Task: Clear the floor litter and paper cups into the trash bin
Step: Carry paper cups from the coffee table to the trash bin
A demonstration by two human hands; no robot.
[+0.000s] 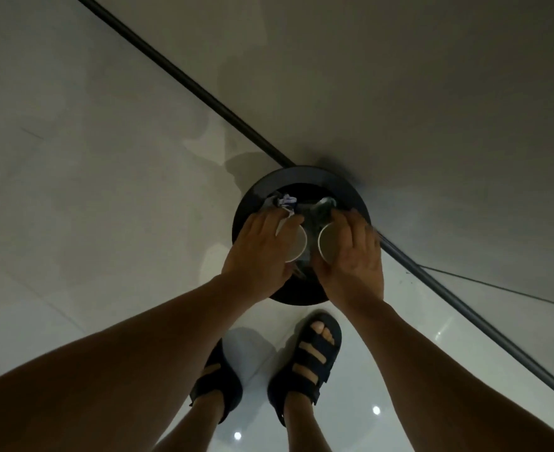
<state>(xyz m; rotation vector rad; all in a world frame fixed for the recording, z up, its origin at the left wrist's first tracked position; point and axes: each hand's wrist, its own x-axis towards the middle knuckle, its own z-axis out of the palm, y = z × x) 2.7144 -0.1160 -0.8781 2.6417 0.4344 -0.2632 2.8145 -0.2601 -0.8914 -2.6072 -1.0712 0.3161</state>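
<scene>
Over bin (350,190), cups (298,243) in left grip (259,252), right grip (354,256)

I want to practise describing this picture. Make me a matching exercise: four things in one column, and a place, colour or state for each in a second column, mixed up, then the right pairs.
Column 1
1 trash bin
2 crumpled litter
3 paper cups
4 sandals

Column 2
A on the person's feet
B one gripped in the left hand, one in the right hand
C black, round, below both hands
D white and blue, at the tip of the left hand

Pairs: 1-C, 2-D, 3-B, 4-A
</scene>
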